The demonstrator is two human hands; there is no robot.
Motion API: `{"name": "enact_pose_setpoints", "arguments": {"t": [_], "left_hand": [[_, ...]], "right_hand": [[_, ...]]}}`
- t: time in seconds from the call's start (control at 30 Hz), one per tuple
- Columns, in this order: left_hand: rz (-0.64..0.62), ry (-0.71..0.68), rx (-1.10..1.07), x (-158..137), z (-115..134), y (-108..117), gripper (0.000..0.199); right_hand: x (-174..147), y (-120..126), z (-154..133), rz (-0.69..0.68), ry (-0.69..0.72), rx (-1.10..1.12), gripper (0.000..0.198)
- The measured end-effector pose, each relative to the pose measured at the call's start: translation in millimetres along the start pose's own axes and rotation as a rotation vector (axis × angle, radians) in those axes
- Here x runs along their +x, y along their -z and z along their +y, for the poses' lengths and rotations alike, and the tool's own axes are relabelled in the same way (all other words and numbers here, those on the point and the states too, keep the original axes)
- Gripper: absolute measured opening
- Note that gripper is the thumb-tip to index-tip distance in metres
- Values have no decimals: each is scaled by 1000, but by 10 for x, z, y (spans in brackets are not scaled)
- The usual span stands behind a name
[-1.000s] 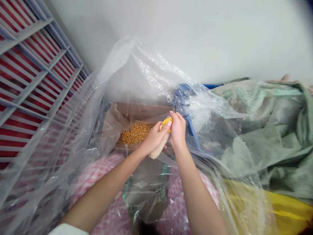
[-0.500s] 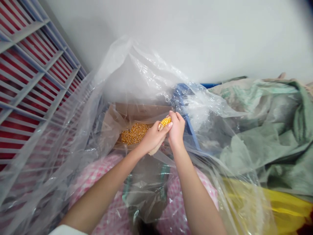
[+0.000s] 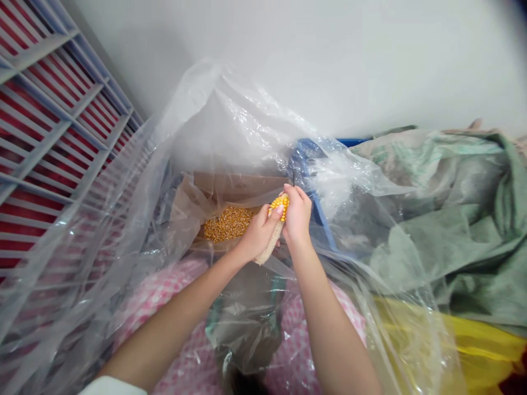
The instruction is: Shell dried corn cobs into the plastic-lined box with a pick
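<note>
My left hand (image 3: 256, 233) is wrapped round an ear of corn (image 3: 270, 246), its thumb lying by the yellow kernels at the top. The lower part of the cob is pale and stripped bare. From the other side my right hand (image 3: 298, 215) closes on the upper end of the ear, fingers curled. A thin dark spike (image 3: 293, 176) sticks up by the right fingers; whether that hand holds it, I cannot tell. Loose corn kernels (image 3: 228, 224) lie in a heap in the cardboard box (image 3: 241, 186), left of and beyond my hands.
Clear plastic sheeting (image 3: 230, 126) drapes round the box and over my pink checked legs (image 3: 177, 291). A slatted plastic crate (image 3: 53, 118) stands at left. At right are a blue crate edge (image 3: 323, 219), a green-grey sack (image 3: 444, 241) and a yellow bag (image 3: 486, 351). A white wall rises behind.
The ear has turned more upright between my hands, and more of its bare cob shows. My left thumb has shifted slightly on the kernels; the kernel heap looks the same.
</note>
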State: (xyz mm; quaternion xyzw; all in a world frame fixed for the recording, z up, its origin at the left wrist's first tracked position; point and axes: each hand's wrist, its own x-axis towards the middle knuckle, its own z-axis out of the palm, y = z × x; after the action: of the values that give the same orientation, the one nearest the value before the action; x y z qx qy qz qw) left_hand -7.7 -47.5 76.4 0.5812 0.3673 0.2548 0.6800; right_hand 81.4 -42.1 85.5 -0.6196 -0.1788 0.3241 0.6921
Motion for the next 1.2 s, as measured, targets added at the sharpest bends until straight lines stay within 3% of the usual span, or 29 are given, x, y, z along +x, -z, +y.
{"name": "enact_pose_setpoints", "arguments": {"t": [0.17,0.33,0.43,0.53,0.6,0.7,0.9,1.07,1.2], "left_hand": [[-26,70,-55,16,64,17,39],[-182,375,-287,62,176,74,57],[-87,422,-290,87,211,146,57],[97,294,-239,124,239,272,57],[215,193,-136,145,261,375,52],[340,92,55,153,282,507,44],[439,-105,580,107,248,585,50],[367,-62,1074,39,279,532,47],[307,-60,1195,20,257,494,49]], "right_hand": [[-11,17,-29,7,-28,24,20],[-23,59,-112,-45,-31,-13,22],[-27,101,-184,-112,80,-206,29],[-94,156,-267,-140,302,-480,36],[-178,192,-303,-218,413,-662,36],[-297,225,-300,-320,472,-945,35],[-350,202,-231,-259,636,-1252,33],[-412,188,-221,-242,708,-1478,34],[-423,193,-175,-305,645,-1475,33]]}}
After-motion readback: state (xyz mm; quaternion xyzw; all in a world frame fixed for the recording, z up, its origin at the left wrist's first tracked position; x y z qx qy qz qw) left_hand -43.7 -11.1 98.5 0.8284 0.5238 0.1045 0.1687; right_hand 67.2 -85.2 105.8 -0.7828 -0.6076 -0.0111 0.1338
